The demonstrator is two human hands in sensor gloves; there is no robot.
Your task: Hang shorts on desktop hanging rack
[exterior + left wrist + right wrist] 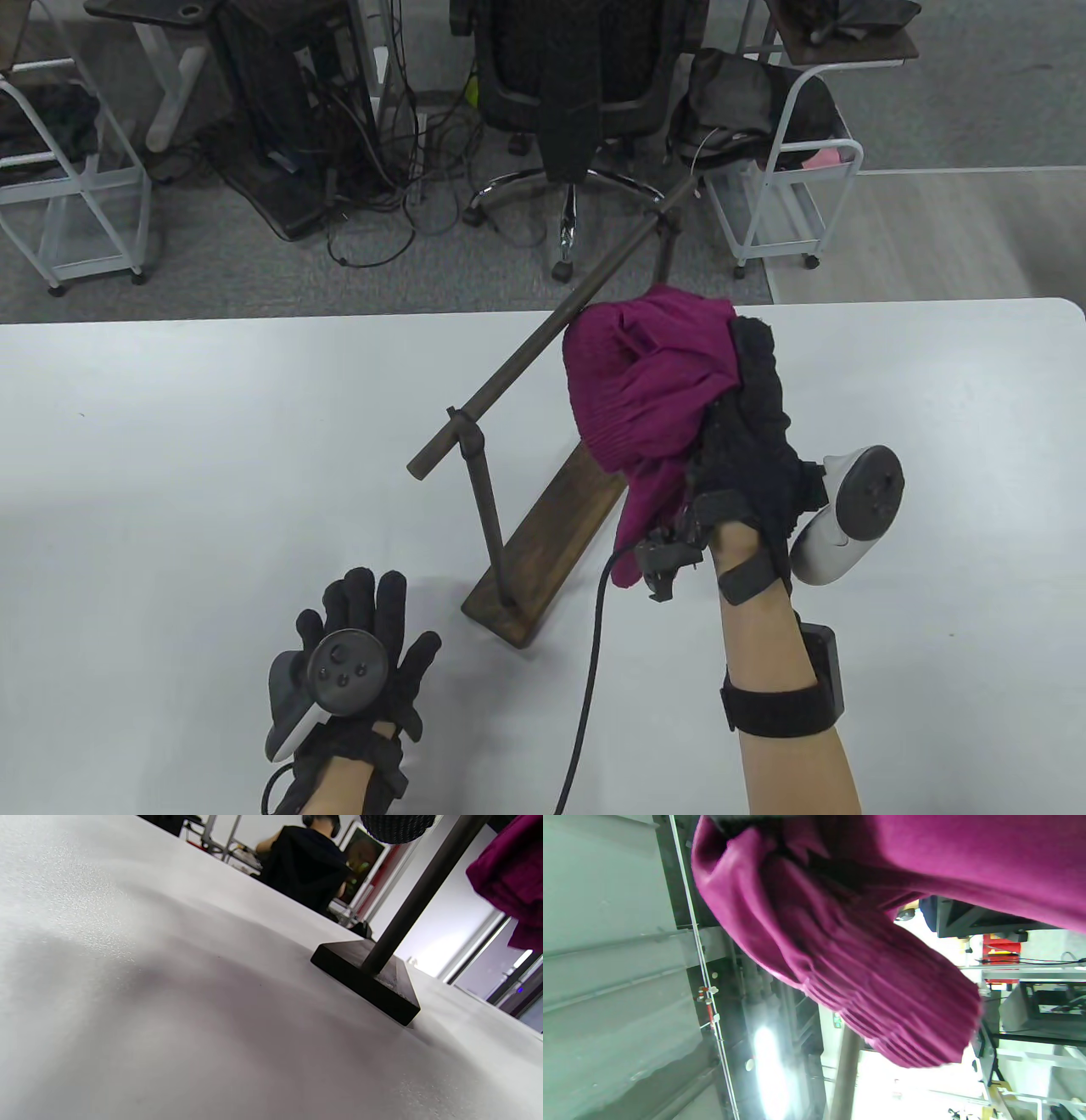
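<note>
The magenta shorts (642, 386) are bunched in my right hand (747, 407), which grips them raised above the table, just right of the rack's rail (543, 335). In the right wrist view the shorts (865, 955) fill the frame, with the rail (845, 1073) below them. The dark hanging rack has a wooden base (551, 543), two posts and a slanted horizontal rail. My left hand (365, 628) rests flat and empty on the table, fingers spread, left of the rack's base. The left wrist view shows the base (369, 980), a post and an edge of the shorts (509, 882).
The white table (170, 475) carries only the rack. A black cable (594, 662) runs from my right wrist to the front edge. Beyond the far edge stand an office chair (577, 85), white carts (780, 187) and tangled cables on the floor.
</note>
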